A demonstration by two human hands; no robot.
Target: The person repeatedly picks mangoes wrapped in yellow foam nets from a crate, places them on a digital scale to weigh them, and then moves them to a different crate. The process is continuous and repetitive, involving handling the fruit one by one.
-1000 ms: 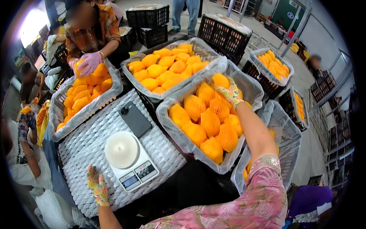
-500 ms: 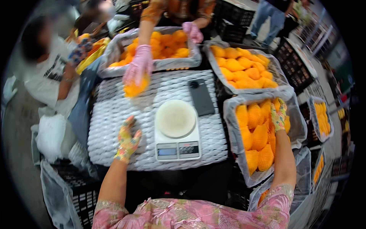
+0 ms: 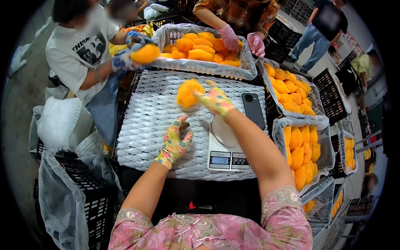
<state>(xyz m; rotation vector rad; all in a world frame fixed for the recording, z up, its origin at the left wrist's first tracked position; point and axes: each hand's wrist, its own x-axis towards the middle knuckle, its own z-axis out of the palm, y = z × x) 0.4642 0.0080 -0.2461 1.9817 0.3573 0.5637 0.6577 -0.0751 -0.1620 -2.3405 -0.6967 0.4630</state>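
A fruit in an orange foam net (image 3: 190, 93) rests on the white foam-net mat (image 3: 146, 121). My right hand (image 3: 215, 101), in a flowered glove, reaches over the scale to this fruit. Its fingers are apart, the fingertips at the fruit's right side; whether they touch it I cannot tell. Nearer to me, my left hand (image 3: 175, 141) hovers over the mat in a matching glove, thumb and fingers apart and nothing between them. Below my right forearm stands a white kitchen scale (image 3: 227, 148), its round pan partly hidden. Behind it lies a dark phone (image 3: 253, 110).
Netted fruit fills a lined crate (image 3: 200, 68) at the far side and two crates, one far right (image 3: 278, 102), one near right (image 3: 277, 125). A co-worker's pink-gloved hand (image 3: 229, 38) is in the far crate. Another co-worker's blue-gloved hand (image 3: 125, 60) holds a netted fruit (image 3: 145, 54).
My right hand has left the right crate and swung across to the fruit on the mat. The pink-gloved hand has let a fruit go and drawn back to the far crate. The view has shifted.
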